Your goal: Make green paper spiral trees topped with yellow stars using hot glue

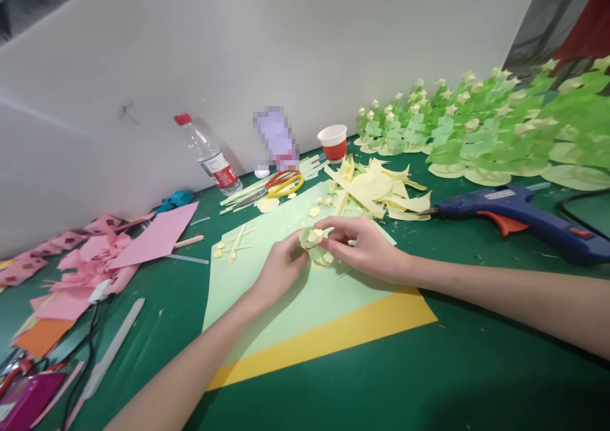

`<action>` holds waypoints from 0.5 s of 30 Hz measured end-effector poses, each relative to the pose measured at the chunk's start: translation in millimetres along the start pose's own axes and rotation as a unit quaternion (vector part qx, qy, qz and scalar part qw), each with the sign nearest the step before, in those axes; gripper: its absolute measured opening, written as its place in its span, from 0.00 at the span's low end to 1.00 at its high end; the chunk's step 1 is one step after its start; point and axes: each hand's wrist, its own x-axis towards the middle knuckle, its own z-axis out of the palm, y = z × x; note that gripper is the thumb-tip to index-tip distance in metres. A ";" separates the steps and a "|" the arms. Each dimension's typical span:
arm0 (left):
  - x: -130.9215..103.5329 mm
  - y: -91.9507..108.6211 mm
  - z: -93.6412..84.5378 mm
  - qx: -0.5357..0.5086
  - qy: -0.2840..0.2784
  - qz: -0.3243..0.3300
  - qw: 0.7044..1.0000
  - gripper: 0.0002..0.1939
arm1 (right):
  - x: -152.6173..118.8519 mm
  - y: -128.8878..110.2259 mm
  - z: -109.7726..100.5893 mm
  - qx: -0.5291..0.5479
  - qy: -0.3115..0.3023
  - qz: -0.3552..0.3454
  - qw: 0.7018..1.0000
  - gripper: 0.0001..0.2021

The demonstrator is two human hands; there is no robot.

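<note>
Over a pale green sheet (pixel 267 316), my left hand (pixel 282 262) pinches a small paper flower (pixel 313 236) with a rounded green part and a pale yellow star. My right hand (pixel 357 243) closes on the same flower from the other side, thumb and forefinger at the star. A pale round paper piece shows just below it, partly hidden by the fingers. To the left on the sheet lie thin paper stems (pixel 237 243) with tiny yellow stars. Several loose stars (pixel 314 212) sit just beyond my hands. A yellow sheet (pixel 324 339) sticks out underneath.
On the right lies a blue glue gun (pixel 515 212); finished paper plants (pixel 476 126) crowd behind it. Yellow paper scraps (pixel 372 186), scissors (pixel 281 186), a paper cup (pixel 333 143) and a bottle (pixel 214 161) stand or lie at the back. Pink paper (pixel 155 237) and a cable fill the left.
</note>
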 end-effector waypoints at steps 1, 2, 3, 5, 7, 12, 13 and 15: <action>-0.1 0.1 0.1 0.001 0.000 -0.002 1.000 0.19 | 0.2 0.5 0.2 0.001 -0.001 0.001 1.000 0.11; -0.1 0.1 0.1 0.001 0.001 -0.003 1.000 0.19 | 0.3 1.1 0.4 0.002 -0.002 0.002 1.000 0.11; -0.2 0.1 0.0 0.000 0.001 -0.004 1.000 0.19 | 0.4 1.6 0.7 0.003 -0.002 0.003 1.000 0.11; -0.3 0.2 -0.4 -0.003 0.003 -0.006 1.000 0.19 | 0.4 2.4 0.9 0.007 -0.004 0.002 1.000 0.11; -0.2 0.1 -1.0 -0.006 0.008 -0.008 1.000 0.19 | 0.3 2.6 1.0 0.011 -0.004 -0.003 1.000 0.11; 0.1 1.1 -1.8 -0.012 0.025 -0.012 1.000 0.17 | 0.2 1.6 0.6 0.011 -0.003 -0.009 1.000 0.11; 0.1 1.6 -1.8 -0.013 0.027 -0.012 0.999 0.17 | 0.3 1.3 0.5 0.010 -0.003 -0.011 1.000 0.11; -0.1 2.5 -1.6 -0.017 0.028 -0.014 0.999 0.16 | 0.4 0.9 0.3 0.007 -0.003 -0.011 1.000 0.11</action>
